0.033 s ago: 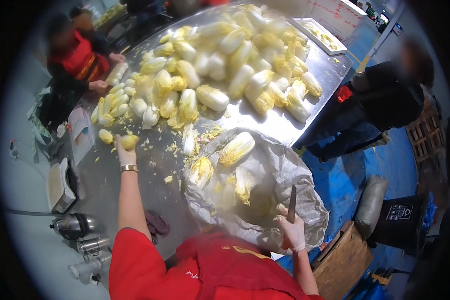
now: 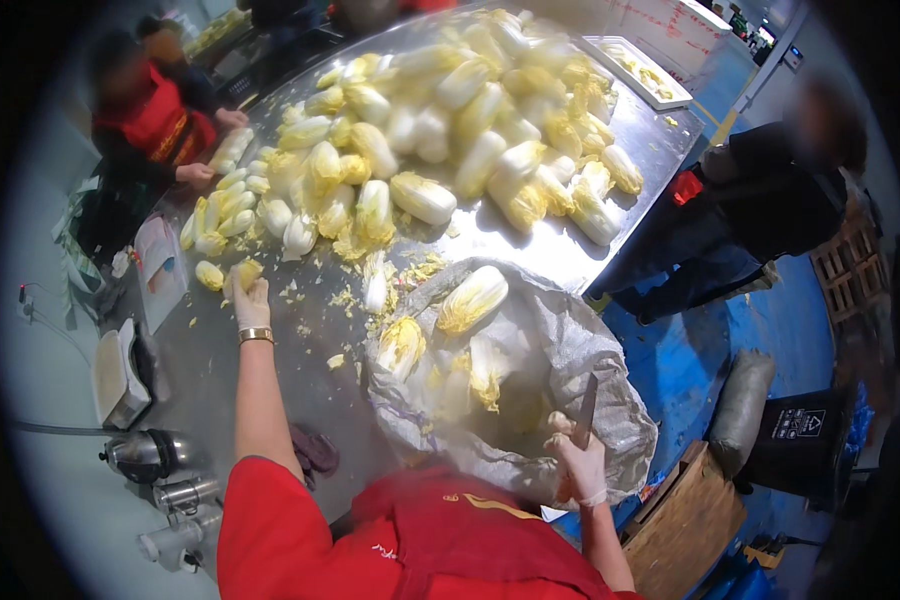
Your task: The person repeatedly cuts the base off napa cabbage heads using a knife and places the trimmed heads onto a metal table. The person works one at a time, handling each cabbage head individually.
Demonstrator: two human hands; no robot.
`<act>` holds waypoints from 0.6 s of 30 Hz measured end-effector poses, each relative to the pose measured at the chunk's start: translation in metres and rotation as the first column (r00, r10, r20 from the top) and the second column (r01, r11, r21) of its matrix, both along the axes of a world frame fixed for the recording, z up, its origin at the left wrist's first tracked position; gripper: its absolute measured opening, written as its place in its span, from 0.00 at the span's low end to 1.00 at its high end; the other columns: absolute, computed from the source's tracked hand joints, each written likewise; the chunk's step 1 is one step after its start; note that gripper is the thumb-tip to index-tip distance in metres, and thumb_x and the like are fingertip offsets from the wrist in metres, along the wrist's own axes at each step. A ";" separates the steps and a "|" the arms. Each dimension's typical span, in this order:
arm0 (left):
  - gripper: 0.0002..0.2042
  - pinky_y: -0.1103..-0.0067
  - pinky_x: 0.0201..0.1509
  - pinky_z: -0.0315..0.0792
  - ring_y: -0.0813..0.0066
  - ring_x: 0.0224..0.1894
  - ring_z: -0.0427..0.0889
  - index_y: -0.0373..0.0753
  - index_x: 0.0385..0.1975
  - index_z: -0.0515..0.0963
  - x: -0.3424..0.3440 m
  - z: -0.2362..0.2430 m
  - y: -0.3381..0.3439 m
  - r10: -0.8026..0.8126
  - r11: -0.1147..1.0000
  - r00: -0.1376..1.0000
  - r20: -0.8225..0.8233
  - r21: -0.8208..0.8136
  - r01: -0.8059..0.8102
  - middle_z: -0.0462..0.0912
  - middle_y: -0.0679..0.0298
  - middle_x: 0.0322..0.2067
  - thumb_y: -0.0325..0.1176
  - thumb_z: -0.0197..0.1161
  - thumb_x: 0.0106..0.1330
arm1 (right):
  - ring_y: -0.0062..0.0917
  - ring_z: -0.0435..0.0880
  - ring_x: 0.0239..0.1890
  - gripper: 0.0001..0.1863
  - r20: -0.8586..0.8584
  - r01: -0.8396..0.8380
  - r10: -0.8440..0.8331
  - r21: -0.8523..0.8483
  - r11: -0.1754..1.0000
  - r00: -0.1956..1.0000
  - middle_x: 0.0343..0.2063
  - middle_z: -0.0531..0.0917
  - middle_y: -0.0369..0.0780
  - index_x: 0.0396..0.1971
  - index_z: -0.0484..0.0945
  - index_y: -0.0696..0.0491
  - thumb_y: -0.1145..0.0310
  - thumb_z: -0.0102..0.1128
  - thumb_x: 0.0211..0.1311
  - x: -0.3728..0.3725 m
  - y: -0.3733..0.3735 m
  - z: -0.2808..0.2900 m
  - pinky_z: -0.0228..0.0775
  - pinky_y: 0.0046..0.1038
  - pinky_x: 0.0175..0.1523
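My gloved left hand [image 2: 250, 298] is stretched forward over the metal table, its fingers round a small yellow napa cabbage [image 2: 249, 270]. Beside it lies another small trimmed cabbage [image 2: 209, 276]. In my gloved right hand [image 2: 579, 463] is a knife [image 2: 586, 408], blade pointing up, above the right side of an open white woven sack [image 2: 610, 375]. A pale cabbage [image 2: 473, 299] rests on the sack's far part, and a yellow leafy one [image 2: 402, 346] at its left. Loose leaves [image 2: 486, 372] show inside; the sack's bottom is blurred.
A large heap of napa cabbages [image 2: 425, 130] covers the far part of the table [image 2: 300, 400]. At far left a person [image 2: 160, 120] handles a cabbage; another [image 2: 770, 190] stands at right. A kettle [image 2: 148, 453] and a scale [image 2: 120, 378] sit at left. A black bin [image 2: 795, 445] stands right.
My left hand, with the small cabbage, has shifted slightly left and away from me. My right hand and the knife have moved very little.
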State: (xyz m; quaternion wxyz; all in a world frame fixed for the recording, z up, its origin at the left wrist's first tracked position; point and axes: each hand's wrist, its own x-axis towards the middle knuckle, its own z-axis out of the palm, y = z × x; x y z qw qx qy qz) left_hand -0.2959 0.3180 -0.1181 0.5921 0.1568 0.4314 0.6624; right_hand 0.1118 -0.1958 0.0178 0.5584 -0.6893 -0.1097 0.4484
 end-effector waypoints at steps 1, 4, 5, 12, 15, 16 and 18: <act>0.26 0.69 0.66 0.66 0.61 0.56 0.71 0.35 0.52 0.71 0.018 0.004 0.003 -0.113 0.993 0.989 -0.095 0.023 0.115 0.69 0.51 0.52 0.50 0.65 0.63 | 0.17 0.79 0.27 0.17 -0.015 0.075 -0.074 0.067 0.995 0.997 0.30 0.84 0.38 0.49 0.78 0.60 0.72 0.59 0.61 -0.008 0.002 -0.005 0.72 0.19 0.32; 0.28 0.73 0.59 0.70 0.64 0.53 0.76 0.34 0.60 0.70 0.131 0.037 -0.004 -0.443 0.837 0.660 -0.606 -0.016 0.547 0.76 0.51 0.53 0.42 0.66 0.63 | 0.11 0.66 0.14 0.15 -0.212 0.098 -0.085 0.053 0.994 0.974 0.21 0.77 0.34 0.45 0.79 0.60 0.67 0.59 0.62 -0.027 -0.009 -0.013 0.58 0.16 0.19; 0.27 0.76 0.56 0.72 0.66 0.52 0.78 0.33 0.58 0.71 0.193 0.078 -0.030 -0.362 0.766 0.258 -0.896 -0.128 0.630 0.79 0.54 0.49 0.38 0.67 0.62 | 0.12 0.66 0.13 0.15 -0.288 0.168 -0.139 0.079 0.983 0.947 0.21 0.77 0.35 0.45 0.78 0.60 0.67 0.59 0.62 -0.036 -0.014 -0.020 0.58 0.16 0.18; 0.49 0.68 0.74 0.51 0.61 0.71 0.56 0.38 0.68 0.56 0.346 0.076 -0.003 0.395 0.370 -0.574 -0.717 -0.448 0.814 0.61 0.57 0.67 0.29 0.76 0.41 | 0.20 0.74 0.15 0.15 -0.536 0.139 0.057 0.317 0.938 0.842 0.22 0.80 0.39 0.48 0.76 0.60 0.74 0.55 0.62 -0.059 -0.051 -0.054 0.68 0.22 0.22; 0.36 0.61 0.70 0.55 0.62 0.66 0.65 0.40 0.64 0.62 0.376 0.046 0.033 0.490 0.376 -0.608 -0.625 -0.478 0.794 0.72 0.59 0.59 0.36 0.67 0.53 | 0.19 0.72 0.20 0.12 -0.468 -0.061 0.094 0.086 0.994 0.879 0.22 0.78 0.36 0.41 0.75 0.58 0.68 0.53 0.63 -0.069 -0.059 -0.053 0.66 0.23 0.28; 0.31 0.60 0.67 0.58 0.62 0.59 0.73 0.40 0.59 0.68 0.386 0.056 0.029 0.481 0.318 -0.619 -0.621 -0.534 0.783 0.78 0.58 0.51 0.42 0.63 0.54 | 0.17 0.71 0.24 0.12 -0.436 -0.237 0.197 -0.037 0.971 0.878 0.24 0.77 0.33 0.40 0.78 0.54 0.62 0.52 0.68 -0.066 -0.059 -0.044 0.63 0.21 0.31; 0.29 0.63 0.63 0.63 0.60 0.52 0.77 0.38 0.55 0.72 0.387 0.064 0.029 0.438 0.279 -0.655 -0.615 -0.600 0.750 0.79 0.54 0.48 0.44 0.62 0.53 | 0.15 0.70 0.28 0.13 -0.423 -0.332 0.236 -0.171 0.928 0.875 0.26 0.76 0.30 0.37 0.81 0.51 0.58 0.53 0.70 -0.062 -0.050 -0.031 0.61 0.19 0.35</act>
